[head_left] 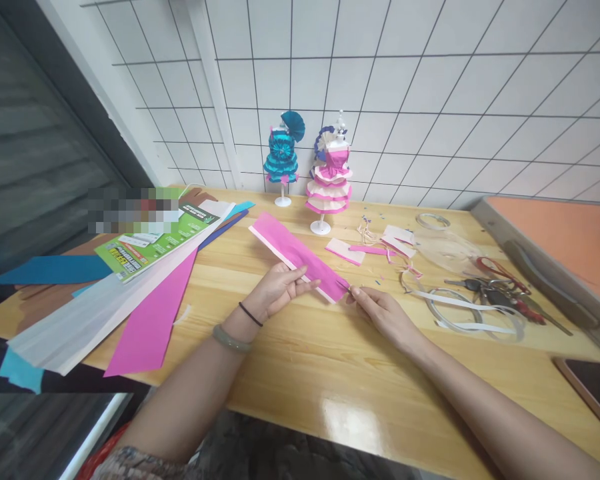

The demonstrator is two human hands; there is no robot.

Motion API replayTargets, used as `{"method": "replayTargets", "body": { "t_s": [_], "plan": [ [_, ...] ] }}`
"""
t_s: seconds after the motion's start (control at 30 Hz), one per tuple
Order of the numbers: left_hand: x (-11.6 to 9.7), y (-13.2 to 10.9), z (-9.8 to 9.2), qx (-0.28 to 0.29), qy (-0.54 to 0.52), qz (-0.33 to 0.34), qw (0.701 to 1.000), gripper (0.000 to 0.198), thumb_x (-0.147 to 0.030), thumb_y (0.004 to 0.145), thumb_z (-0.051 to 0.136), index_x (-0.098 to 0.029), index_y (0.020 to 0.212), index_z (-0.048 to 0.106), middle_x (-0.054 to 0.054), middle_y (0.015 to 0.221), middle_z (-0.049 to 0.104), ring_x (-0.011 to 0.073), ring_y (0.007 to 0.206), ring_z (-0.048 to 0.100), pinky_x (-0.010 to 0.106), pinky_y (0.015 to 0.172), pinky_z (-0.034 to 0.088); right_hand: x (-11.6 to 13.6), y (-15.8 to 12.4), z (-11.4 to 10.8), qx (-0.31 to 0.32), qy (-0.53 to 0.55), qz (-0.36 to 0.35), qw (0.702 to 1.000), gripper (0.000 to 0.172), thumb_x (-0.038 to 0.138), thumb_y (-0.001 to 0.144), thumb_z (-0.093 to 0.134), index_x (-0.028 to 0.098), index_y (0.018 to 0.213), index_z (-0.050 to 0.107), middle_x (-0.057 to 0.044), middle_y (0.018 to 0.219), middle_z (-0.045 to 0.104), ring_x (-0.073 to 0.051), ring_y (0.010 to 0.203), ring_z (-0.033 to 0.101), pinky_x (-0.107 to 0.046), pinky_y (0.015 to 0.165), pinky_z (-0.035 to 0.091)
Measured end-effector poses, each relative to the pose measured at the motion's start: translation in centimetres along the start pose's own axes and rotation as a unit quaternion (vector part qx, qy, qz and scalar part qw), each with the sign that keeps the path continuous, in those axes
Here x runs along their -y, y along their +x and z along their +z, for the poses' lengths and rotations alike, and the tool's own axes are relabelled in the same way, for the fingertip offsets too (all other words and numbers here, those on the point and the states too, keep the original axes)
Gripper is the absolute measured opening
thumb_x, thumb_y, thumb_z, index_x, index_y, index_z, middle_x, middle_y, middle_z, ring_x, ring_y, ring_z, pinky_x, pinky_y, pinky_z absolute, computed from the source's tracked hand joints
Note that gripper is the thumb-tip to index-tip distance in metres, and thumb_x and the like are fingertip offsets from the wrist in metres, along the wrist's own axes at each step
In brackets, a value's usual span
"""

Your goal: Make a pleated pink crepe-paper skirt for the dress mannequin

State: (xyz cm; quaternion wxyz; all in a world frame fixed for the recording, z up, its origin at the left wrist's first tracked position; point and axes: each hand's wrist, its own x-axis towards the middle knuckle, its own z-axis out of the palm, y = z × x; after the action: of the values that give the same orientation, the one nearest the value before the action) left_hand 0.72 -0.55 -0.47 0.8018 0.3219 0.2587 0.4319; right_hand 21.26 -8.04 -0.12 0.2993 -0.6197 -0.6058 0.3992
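My left hand pinches the lower edge of a long strip of pink crepe paper with a white border, thumb on top and fingers beneath. The strip slants down from upper left to lower right, a little above the table. At its right end, my right hand is closed on what look like small scissors. Only their thin dark tips show, against the paper's end; the fingers hide the rest. Beyond the strip lie cut pink and white paper pieces.
Two small dress forms stand by the tiled wall, one in a blue paper dress, one in pink and white. Paper sheets and a green packet lie left. Keys, ribbon rolls and a phone lie right.
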Motion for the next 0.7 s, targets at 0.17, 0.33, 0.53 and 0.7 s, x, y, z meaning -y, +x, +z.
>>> {"method": "replayTargets", "body": {
  "t_s": [0.17,0.33,0.53,0.7],
  "plan": [
    [0.3,-0.15,0.32,0.001,0.011,-0.017,1.0,0.011,-0.011,0.072,0.068,-0.009,0.077,0.059,0.003,0.074,0.064,0.0115,0.071,0.063,0.038,0.087,0.052,-0.1,0.18,0.32,0.003,0.016,-0.016,1.0,0.051,0.065,0.083,0.034,0.019,0.066,0.048,0.004,0.054,0.035,-0.011,0.051,0.03,-0.025,0.049,0.023],
    [0.35,-0.08,0.18,0.005,0.013,-0.01,1.0,0.011,-0.011,0.072,0.069,-0.009,0.074,0.058,0.001,0.07,0.062,0.0107,0.069,0.062,0.039,0.088,0.052,0.0,0.18,0.31,-0.005,0.019,-0.015,1.0,0.05,0.065,0.082,0.037,0.02,0.06,0.041,0.005,0.052,0.036,-0.01,0.049,0.032,-0.025,0.048,0.026],
    [0.44,-0.01,-0.11,0.012,0.016,-0.009,1.0,0.011,-0.012,0.073,0.068,-0.01,0.075,0.057,0.001,0.07,0.062,0.0107,0.069,0.062,0.039,0.087,0.052,0.19,0.06,0.35,-0.007,0.041,-0.001,0.999,0.047,0.062,0.083,0.039,0.02,0.065,0.044,0.006,0.053,0.038,-0.01,0.048,0.033,-0.024,0.048,0.026],
    [0.5,-0.03,0.03,0.003,0.011,-0.019,1.0,0.012,-0.012,0.073,0.068,-0.009,0.075,0.057,0.001,0.07,0.063,0.0101,0.066,0.061,0.039,0.085,0.053,-0.16,0.24,0.53,-0.007,0.035,-0.012,0.999,0.047,0.063,0.083,0.038,0.02,0.065,0.043,0.006,0.053,0.037,-0.01,0.049,0.033,-0.024,0.049,0.026]
  ]
}}
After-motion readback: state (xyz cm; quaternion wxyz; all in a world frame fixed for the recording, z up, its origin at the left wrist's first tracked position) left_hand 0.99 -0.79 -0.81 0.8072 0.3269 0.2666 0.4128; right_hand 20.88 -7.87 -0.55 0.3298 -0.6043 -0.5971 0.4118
